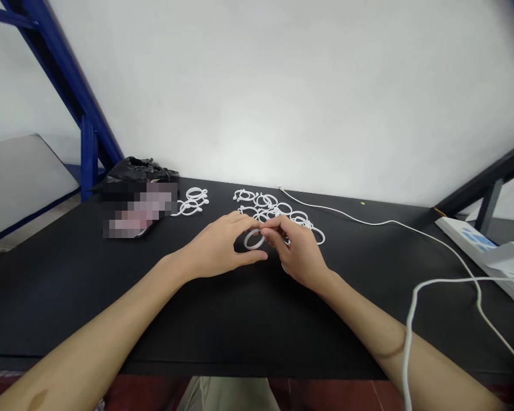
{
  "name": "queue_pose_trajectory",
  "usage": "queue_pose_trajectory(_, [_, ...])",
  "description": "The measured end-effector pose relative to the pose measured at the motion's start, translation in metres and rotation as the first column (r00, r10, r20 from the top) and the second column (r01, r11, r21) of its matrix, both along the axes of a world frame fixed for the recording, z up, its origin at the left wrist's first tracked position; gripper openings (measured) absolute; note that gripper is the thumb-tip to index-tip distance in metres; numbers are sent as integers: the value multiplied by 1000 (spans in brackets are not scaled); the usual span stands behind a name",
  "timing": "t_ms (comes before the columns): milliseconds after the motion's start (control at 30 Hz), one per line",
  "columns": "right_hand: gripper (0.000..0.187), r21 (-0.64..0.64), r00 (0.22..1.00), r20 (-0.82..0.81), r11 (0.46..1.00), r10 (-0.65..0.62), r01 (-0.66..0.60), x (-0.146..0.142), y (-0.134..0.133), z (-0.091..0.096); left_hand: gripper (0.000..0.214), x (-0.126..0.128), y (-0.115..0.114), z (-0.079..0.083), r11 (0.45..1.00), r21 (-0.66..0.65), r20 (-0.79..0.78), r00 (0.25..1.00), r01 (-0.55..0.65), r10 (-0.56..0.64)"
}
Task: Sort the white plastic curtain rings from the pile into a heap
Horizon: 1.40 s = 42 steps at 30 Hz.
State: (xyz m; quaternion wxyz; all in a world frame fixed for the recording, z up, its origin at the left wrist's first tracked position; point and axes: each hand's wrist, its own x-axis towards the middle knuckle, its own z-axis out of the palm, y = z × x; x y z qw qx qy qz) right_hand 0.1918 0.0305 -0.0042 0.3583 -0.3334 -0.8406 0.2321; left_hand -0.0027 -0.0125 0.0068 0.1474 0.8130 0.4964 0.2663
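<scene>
A single white ring, which looks like a curtain ring, is held up over the black table between my two hands. My right hand pinches its upper right side between thumb and fingertips. Curved around the same ring is my left hand, fingers at its top and thumb below it; their exact contact is partly hidden. Just behind my hands lies a loose pile of white rings with small knobs, partly covered by my right hand. A smaller group of similar rings lies farther left.
A blurred pinkish item and a black plastic bag lie at the back left. A white cable runs along the right and crosses over my right forearm. A white and blue box sits at the right edge of the black table.
</scene>
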Motion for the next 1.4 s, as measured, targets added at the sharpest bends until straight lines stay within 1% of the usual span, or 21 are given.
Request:
queue_pose_trajectory(133, [10, -17, 1000, -4, 1000, 15, -15, 0, 0, 0, 39, 1, 1, 1, 1000, -7, 27, 1000, -9, 9])
queue_pose_trajectory(267, [9, -10, 1000, 8, 1000, 11, -11, 0, 0, 0, 42, 0, 1, 3, 999, -43, 44, 999, 6, -4])
queue_pose_trajectory(333, [9, -2, 1000, 17, 1000, 7, -7, 0, -1, 0, 41, 0, 1, 2, 999, -51, 25, 999, -19, 20])
queue_pose_trajectory(433, [10, -2, 999, 31, 1000, 7, -7, 0, -2, 2, 44, 0, 2, -1, 995, -56, -33, 996, -88, 87])
queue_pose_trajectory(500, [10, -4, 999, 33, 1000, 17, -17, 0, -2, 3, 45, 0, 2, -2, 994, -48, -56, 994, -99, 96])
queue_pose_trajectory(633, [9, 6, 999, 18, 1000, 26, -26, 1, -3, 4, 42, 0, 2, -3, 999, -10, -45, 998, -52, 52])
queue_pose_trajectory(733, [7, 26, 998, -3, 998, 60, -60, 1, -3, 3, 40, -1, 2, -4, 999, 18, -25, 999, -30, 30])
queue_pose_trajectory(867, [12, 69, 993, -4, 991, 119, -119, 2, -2, 2, 36, -1, 3, -4, 999, 42, 1, 1000, -2, 2])
queue_pose_trajectory(967, [13, 99, 989, 4, 985, 145, -145, 4, 0, 3, 36, -1, 3, -4, 999, 43, -1, 1000, 14, -14])
queue_pose_trajectory(1067, [12, 84, 989, 18, 986, 146, -147, 4, 0, 2, 35, -1, 3, -4, 999, 51, -32, 999, 14, -12])
queue_pose_trajectory(1167, [10, 47, 992, 35, 991, 121, -122, 3, -1, 1, 34, -1, 3, -4, 998, 55, -60, 998, 11, -8])
queue_pose_trajectory(1233, [7, 21, 996, 58, 997, 73, -74, 2, -1, 0, 34, 0, 3, -5, 999, 53, -76, 997, -8, 12])
queue_pose_trajectory(1267, [8, 13, 996, 77, 999, 43, -44, 1, -1, 0, 36, 0, 4, -6, 998, 57, -82, 996, -28, 33])
queue_pose_trajectory(1300, [14, 15, 995, 103, 1000, 13, -15, 0, 0, 1, 37, -1, 5, -7, 996, 67, -87, 994, -56, 62])
queue_pose_trajectory(1367, [26, 64, 985, 170, 998, -29, 19, 1, 1, 0, 41, -4, 9, -10, 983, 112, -89, 983, -147, 158])
queue_pose_trajectory(1400, [28, 109, 977, 209, 994, -39, 16, 1, 2, -1, 44, -6, 12, -12, 966, 142, -88, 970, -214, 228])
